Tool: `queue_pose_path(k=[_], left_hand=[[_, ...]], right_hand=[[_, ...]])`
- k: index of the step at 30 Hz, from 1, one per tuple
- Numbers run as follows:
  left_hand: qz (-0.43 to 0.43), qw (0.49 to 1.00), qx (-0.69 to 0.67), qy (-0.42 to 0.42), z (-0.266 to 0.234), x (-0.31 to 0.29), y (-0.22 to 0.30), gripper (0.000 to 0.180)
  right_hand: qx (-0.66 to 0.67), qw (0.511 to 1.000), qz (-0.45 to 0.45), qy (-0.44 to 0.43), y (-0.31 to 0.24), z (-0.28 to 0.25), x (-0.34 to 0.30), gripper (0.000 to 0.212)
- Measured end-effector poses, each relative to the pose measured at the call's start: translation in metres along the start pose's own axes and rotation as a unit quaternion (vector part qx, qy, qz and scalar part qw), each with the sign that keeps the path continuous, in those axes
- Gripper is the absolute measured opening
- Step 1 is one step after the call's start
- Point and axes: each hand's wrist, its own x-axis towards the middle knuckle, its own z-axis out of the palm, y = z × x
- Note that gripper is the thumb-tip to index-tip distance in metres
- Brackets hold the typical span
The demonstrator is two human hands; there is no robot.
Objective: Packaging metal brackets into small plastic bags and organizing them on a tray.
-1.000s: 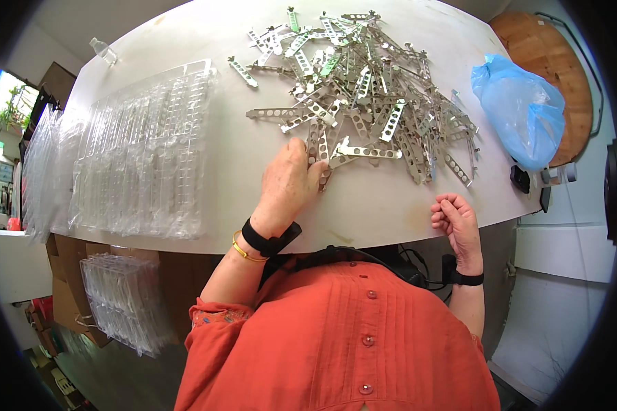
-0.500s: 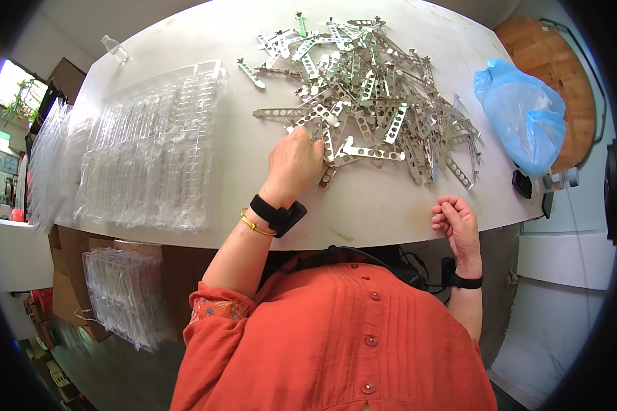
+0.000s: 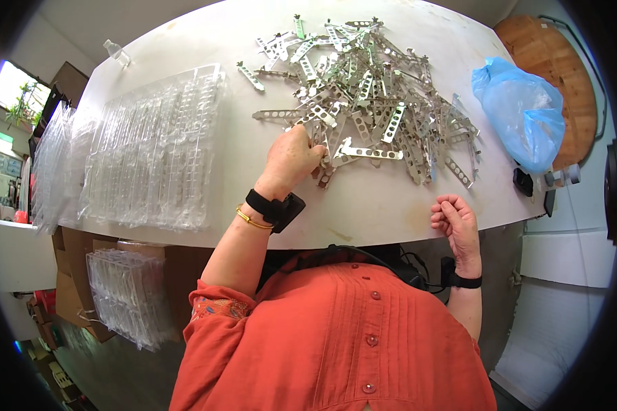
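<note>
Holds left hand [image 3: 291, 161] curled at near edge of metal strips [image 3: 393, 123] heaped on table [image 3: 377, 212] (cannot tell if gripping any), right hand [image 3: 457, 229] loosely closed; has clear trays [image 3: 151, 151] leftward, blue bag [image 3: 524, 116] rightward.

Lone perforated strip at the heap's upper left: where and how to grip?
Probably pinch the strip mid-length across its long edges, from above and the left: it's long and narrow, lies just apart from the heap, and nothing crosses it.

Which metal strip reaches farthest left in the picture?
The slanting strip at the upper left of the pile. Its end reaches farther left than any other, including the nearly level strip just beyond the left hand.
</note>
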Motion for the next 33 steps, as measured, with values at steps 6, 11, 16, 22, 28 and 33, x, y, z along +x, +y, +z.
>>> queue_pose_path(k=[6, 11, 16, 22, 28, 33], left_hand=[[-0.043, 0.998, -0.013, -0.04, 0.001, 0.006, 0.0, 0.028], [-0.05, 0.993, -0.107, -0.02, 0.009, 0.008, -0.01, 0.024], [-0.086, 0.984, -0.158, -0.005, 0.004, 0.006, -0.013, 0.019], [-0.027, 0.974, -0.22, 0.05, -0.002, 0.0, -0.009, 0.013], [0.253, 0.953, -0.038, 0.162, 0.002, -0.04, 0.029, 0.013], [0.43, 0.873, 0.075, 0.219, 0.024, -0.063, 0.046, 0.019]], right_hand=[[0.001, 1.0, 0.0, -0.005, 0.001, -0.003, 0.002, 0.018], [0.003, 1.0, 0.0, -0.002, 0.001, -0.002, 0.001, 0.018], [0.002, 1.0, 0.001, 0.001, 0.001, -0.001, 0.001, 0.018], [0.003, 1.0, -0.001, -0.003, 0.003, -0.004, 0.001, 0.019], [-0.003, 1.0, -0.013, 0.003, 0.002, 0.001, -0.002, 0.02], [-0.038, 0.997, -0.019, -0.061, -0.019, 0.028, -0.02, 0.025]])
